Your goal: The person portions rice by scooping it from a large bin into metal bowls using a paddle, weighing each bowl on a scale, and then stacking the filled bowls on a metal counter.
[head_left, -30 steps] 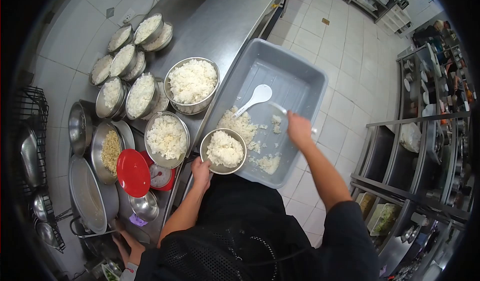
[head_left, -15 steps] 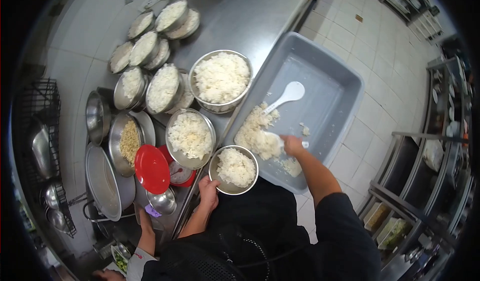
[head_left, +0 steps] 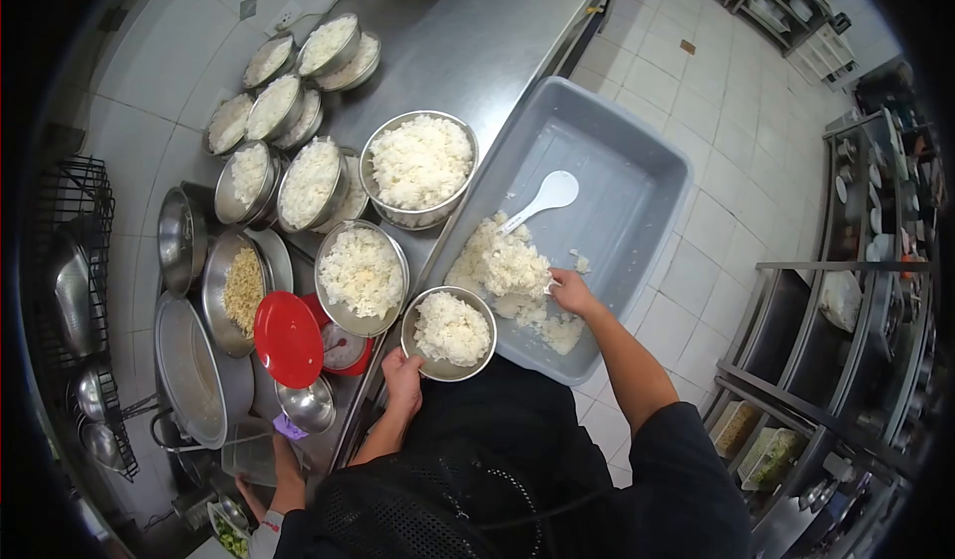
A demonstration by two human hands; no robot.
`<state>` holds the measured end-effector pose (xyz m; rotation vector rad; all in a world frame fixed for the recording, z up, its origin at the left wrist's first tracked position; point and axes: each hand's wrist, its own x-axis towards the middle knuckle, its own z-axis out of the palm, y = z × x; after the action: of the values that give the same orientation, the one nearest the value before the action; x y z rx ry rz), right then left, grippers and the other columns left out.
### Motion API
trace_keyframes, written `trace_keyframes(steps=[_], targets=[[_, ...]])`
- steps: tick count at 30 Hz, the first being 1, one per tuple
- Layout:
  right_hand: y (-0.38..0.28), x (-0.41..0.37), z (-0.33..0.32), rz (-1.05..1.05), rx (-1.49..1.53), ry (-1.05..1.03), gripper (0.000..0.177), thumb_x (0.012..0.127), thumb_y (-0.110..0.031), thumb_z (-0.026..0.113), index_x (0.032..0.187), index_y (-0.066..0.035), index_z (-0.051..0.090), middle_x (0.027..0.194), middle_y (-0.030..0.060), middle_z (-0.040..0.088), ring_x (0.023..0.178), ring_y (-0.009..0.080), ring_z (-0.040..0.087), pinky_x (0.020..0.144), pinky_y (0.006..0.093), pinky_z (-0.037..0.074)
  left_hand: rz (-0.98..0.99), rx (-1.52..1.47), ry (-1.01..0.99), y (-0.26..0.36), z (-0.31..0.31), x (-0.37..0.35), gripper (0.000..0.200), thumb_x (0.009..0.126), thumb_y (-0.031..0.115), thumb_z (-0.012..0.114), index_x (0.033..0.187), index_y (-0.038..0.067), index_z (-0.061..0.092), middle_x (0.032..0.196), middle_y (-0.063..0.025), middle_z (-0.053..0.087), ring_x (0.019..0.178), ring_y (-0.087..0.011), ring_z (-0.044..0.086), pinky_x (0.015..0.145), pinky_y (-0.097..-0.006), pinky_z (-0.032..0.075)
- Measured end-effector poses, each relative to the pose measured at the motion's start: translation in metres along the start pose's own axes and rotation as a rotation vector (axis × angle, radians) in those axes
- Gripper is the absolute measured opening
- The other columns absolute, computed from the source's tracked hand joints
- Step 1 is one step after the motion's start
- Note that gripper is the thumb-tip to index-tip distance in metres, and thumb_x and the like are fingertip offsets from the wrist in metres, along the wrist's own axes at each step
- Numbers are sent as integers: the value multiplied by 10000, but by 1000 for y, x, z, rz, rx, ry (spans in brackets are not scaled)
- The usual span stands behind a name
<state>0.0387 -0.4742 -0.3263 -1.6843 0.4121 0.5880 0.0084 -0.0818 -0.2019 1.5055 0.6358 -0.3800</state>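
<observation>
My left hand [head_left: 403,378] is closed on the rim of a steel bowl [head_left: 445,368], which holds a mound of white rice [head_left: 453,328]. Over the grey plastic tub [head_left: 622,171], my right hand [head_left: 569,290] grips a rice paddle. A clump of cooked rice [head_left: 517,269] covers the paddle's blade, so little of it shows. More loose rice [head_left: 557,332] lies in the tub's near end. A second white rice paddle [head_left: 552,193] rests there with its handle tip against the rice.
Steel bowls of rice [head_left: 363,271] crowd the steel counter [head_left: 438,42], several of them stacked. A red scale [head_left: 288,340], a bowl of brown grains [head_left: 244,290] and a large pot [head_left: 189,370] stand left. Another person's hand [head_left: 286,460] is near a clear container [head_left: 249,455]. Shelves [head_left: 796,360] stand right.
My right hand has drawn slightly toward me and lifted the paddle, now heaped with rice. My left hand still holds the bowl. The other person's arm has shifted near a clear container.
</observation>
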Motion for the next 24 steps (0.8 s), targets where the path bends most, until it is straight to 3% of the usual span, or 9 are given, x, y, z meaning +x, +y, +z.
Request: trace_keyframes(steps=[2,5,8,11,13,14,20,22,24], targets=[[-12,-17,-18,-222,-384,344,419,863,-58,547,1263,-91,665,951,203,719,932,342,682,872,473,477,42,36,-3,0,14,2,170,759,-84,568,904,-32,641,845,-85,681,712,-149,649,648,-274,517],[-92,-79,-39,-175,-609,382,508,851,-28,547,1347,-111,615,997,208,705,993,385,656,927,507,449,100,115,25,8,60,5,101,771,-58,575,840,-19,636,772,-62,651,649,-133,613,573,-283,486],[-93,-111,-14,-281,-728,579,606,821,-8,561,1419,-110,550,1059,180,682,1021,377,646,894,487,485,267,151,30,11,118,13,52,777,-39,584,806,-17,621,715,-55,621,591,-134,588,520,-300,467],[-84,-145,46,-370,-722,561,697,800,48,561,1475,-96,471,1087,201,584,969,406,619,829,489,510,155,106,-28,22,170,7,23,777,-35,586,769,-21,601,685,-66,605,543,-146,572,465,-330,456],[-83,-159,71,-409,-719,550,745,789,76,561,1504,-88,431,1100,212,535,943,420,605,796,490,522,170,277,54,16,191,5,59,793,-27,572,756,-30,618,685,-108,640,620,-173,638,563,-366,506],[-85,-165,79,-424,-683,519,746,794,75,561,1510,-87,426,1102,221,528,935,425,601,803,492,524,268,287,87,-8,194,18,62,790,-25,573,737,-33,603,647,-127,613,575,-183,625,523,-383,491],[-102,-204,41,-465,-464,431,681,794,65,563,1463,-23,472,1070,237,505,914,426,582,799,489,509,92,60,-7,-12,192,12,63,795,-36,552,772,-30,611,692,-96,627,559,-172,617,467,-345,504],[-107,-221,31,-311,-495,437,649,806,50,561,1447,-20,487,1107,245,502,957,438,575,818,492,508,119,14,-20,-7,197,10,48,793,-38,557,795,-29,603,702,-88,618,561,-177,617,454,-339,512],[-99,-226,52,-379,-535,420,644,806,48,562,1443,-22,493,1114,245,504,962,436,578,826,493,504,146,-17,-46,-7,198,7,45,791,-39,561,818,-27,596,711,-80,609,563,-183,617,442,-334,520]])
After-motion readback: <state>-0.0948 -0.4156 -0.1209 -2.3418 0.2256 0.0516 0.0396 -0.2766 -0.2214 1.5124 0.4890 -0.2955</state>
